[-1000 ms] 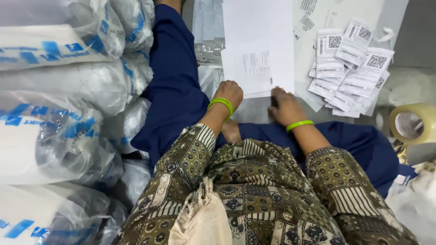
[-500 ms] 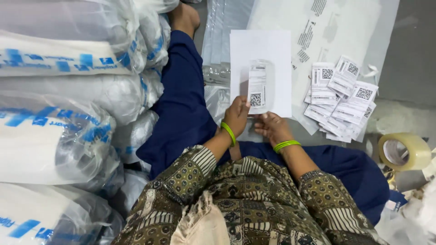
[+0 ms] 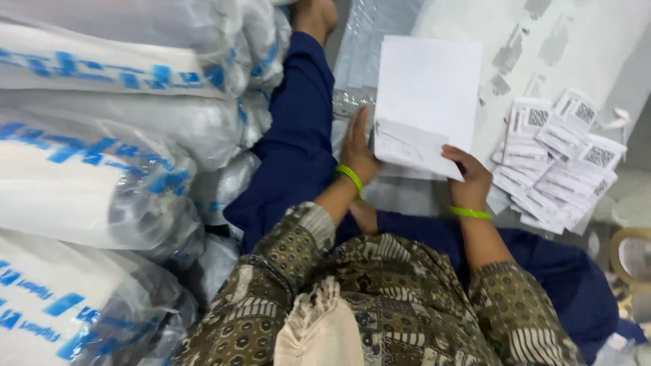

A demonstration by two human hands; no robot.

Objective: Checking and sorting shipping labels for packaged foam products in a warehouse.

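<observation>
A white sheet of paper (image 3: 428, 95) lies on the clear plastic packet (image 3: 352, 68) spread over the floor in front of the crossed legs, its near edge turned up into a narrow folded flap (image 3: 410, 146). I read the step in hand as the folding or creasing of that sheet: my left hand (image 3: 357, 150) lies flat with open fingers beside the sheet's left edge, touching it and steadying it, grasping nothing; my right hand (image 3: 469, 177) is curled at the sheet's near right corner, its fingers pinching the flap. Whether the flap is part of the sheet or a separate slip laid on it, I cannot tell. By my judgement, the next move calls for the left hand to keep the paper from sliding on the slick plastic while the right presses the fold evenly along its length. To the right, well apart from the sheet, a loose pile of small printed labels (image 3: 556, 159) fans across the white floor covering (image 3: 542, 41). A roll of packing tape (image 3: 630, 261) sits at the far right edge. On the left, bulky white sacks in clear wrapping (image 3: 102, 135) are stacked close against the blue trouser leg (image 3: 291, 149).
</observation>
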